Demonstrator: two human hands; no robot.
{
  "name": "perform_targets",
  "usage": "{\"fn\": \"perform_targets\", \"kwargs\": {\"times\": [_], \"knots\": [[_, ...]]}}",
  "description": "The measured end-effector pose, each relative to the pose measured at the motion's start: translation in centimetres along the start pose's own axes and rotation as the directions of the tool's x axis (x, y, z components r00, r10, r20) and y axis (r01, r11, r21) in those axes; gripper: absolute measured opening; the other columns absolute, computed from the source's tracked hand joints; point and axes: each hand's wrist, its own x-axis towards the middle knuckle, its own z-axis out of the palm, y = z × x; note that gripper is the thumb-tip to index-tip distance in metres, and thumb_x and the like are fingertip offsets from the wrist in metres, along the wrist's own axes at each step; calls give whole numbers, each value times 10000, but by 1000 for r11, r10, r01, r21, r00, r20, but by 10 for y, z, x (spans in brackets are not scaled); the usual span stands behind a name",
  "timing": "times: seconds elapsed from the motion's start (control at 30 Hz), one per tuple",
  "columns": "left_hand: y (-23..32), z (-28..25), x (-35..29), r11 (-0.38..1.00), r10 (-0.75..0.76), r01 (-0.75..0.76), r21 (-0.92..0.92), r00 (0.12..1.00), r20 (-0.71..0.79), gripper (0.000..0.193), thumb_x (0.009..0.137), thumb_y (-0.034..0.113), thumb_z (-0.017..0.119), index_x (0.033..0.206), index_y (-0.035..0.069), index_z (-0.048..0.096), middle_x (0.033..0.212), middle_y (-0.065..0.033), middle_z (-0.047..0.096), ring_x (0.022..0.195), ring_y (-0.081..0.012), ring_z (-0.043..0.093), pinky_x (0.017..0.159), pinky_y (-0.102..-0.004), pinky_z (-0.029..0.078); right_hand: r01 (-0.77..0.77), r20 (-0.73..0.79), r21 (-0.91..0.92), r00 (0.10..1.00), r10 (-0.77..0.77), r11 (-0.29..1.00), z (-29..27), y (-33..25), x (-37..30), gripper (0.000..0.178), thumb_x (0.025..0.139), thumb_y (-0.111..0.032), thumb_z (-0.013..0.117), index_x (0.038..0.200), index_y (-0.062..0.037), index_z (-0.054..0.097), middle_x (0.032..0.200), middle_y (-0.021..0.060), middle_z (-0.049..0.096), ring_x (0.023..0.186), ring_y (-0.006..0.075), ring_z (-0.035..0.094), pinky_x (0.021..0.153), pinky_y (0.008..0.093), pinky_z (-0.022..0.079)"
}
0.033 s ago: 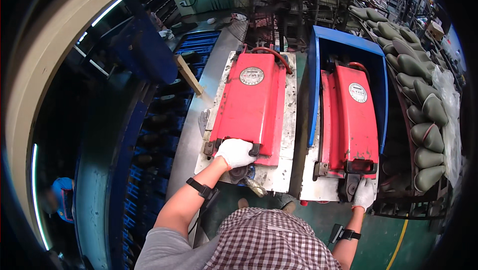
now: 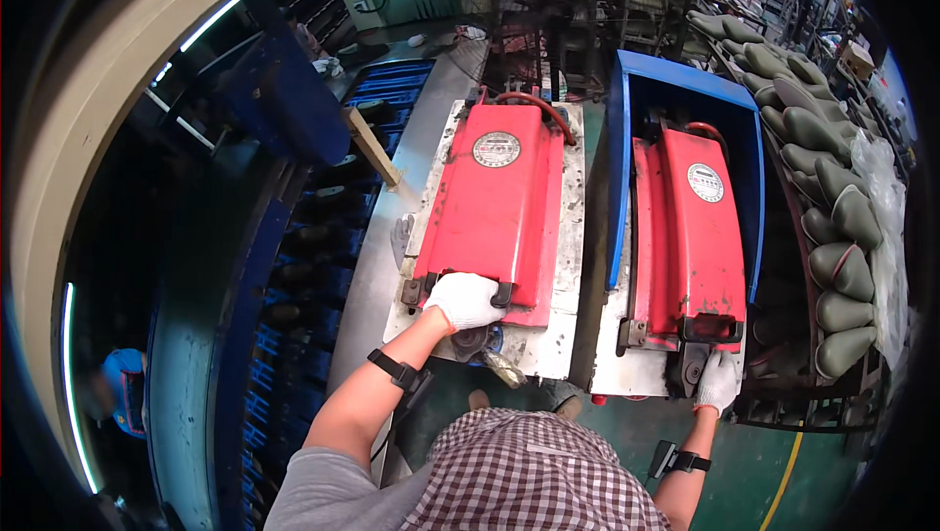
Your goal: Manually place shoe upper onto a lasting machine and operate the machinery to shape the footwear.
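Two red machine covers sit side by side on pale metal bases. My left hand [image 2: 465, 302], in a white knitted glove, is closed round the black handle [image 2: 503, 294] at the front of the left red cover [image 2: 485, 218]. My right hand [image 2: 717, 381], gloved the same way, is at the front right corner of the right machine's base, just below the black handle [image 2: 710, 328] of the right red cover [image 2: 693, 237]. Its fingers are curled beside a black bracket [image 2: 691, 367]; what they grip is hidden.
A blue metal hood [image 2: 685, 79] surrounds the back and sides of the right machine. Racks of olive-green shoe-shaped pieces [image 2: 844, 272] stand at right. A steel bench [image 2: 431, 91] and blue machinery [image 2: 284, 105] lie left. A person in blue [image 2: 125, 389] is at far left.
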Motion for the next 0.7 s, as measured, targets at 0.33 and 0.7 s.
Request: {"fn": "perform_targets", "kwargs": {"times": [0.33, 0.7], "knots": [[-3, 1, 3, 1000, -12, 12, -5, 1000, 2, 430, 801, 498, 706, 904, 87, 775, 870, -198, 746, 845, -371, 746, 796, -469, 588, -24, 78, -93, 996, 31, 995, 2, 5, 8, 433, 1002, -403, 498, 1194, -94, 732, 1164, 241, 701, 1064, 448, 669, 894, 532, 521], [-3, 0, 2, 998, -46, 47, -49, 999, 19, 365, 786, 458, 708, 890, 115, 774, 881, -175, 752, 856, -362, 745, 804, -458, 584, -16, 77, -49, 997, 19, 999, 15, 21, 18, 495, 1028, -425, 476, 1224, -28, 696, 1202, 260, 677, 1084, 463, 650, 906, 538, 500]]}}
